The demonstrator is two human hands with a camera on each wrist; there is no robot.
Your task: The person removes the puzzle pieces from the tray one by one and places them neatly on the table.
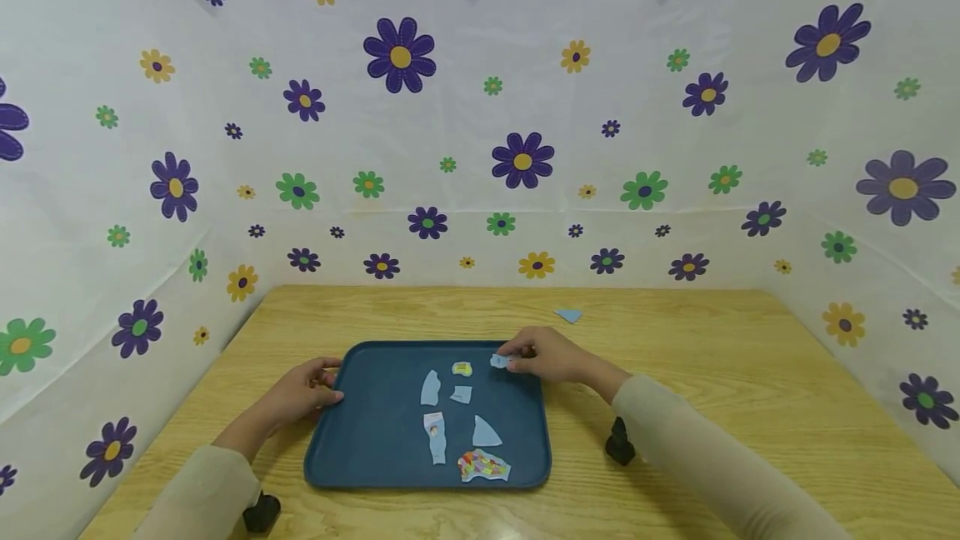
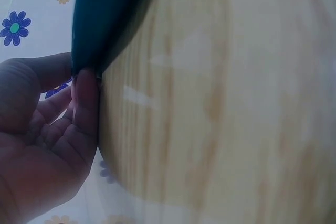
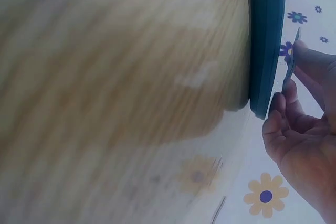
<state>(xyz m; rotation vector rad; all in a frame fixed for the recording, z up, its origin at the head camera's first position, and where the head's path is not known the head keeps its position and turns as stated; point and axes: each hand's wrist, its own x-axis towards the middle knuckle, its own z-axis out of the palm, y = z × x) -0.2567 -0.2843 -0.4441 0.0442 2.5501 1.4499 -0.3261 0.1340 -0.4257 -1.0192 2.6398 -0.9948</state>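
My left hand (image 1: 303,390) grips the left rim of a dark teal tray (image 1: 367,419), thumb above and fingers below in the left wrist view. Over the tray's far right corner, my right hand (image 1: 553,355) pinches a small pale blue torn paper piece (image 1: 498,362). The right wrist view shows that piece edge-on between thumb and fingertips, above the rim. Flat on the tray's right half lie several paper pieces: a yellow-marked one (image 1: 462,368), a triangular blue one (image 1: 486,432), a long strip (image 1: 437,444) and a multicoloured one (image 1: 483,466).
A blue triangular scrap (image 1: 569,315) lies on the wooden table (image 1: 675,340) beyond the tray. Black objects (image 1: 620,444) show beneath both forearms. A white flower-print sheet (image 1: 465,107) encloses the table's back and sides.
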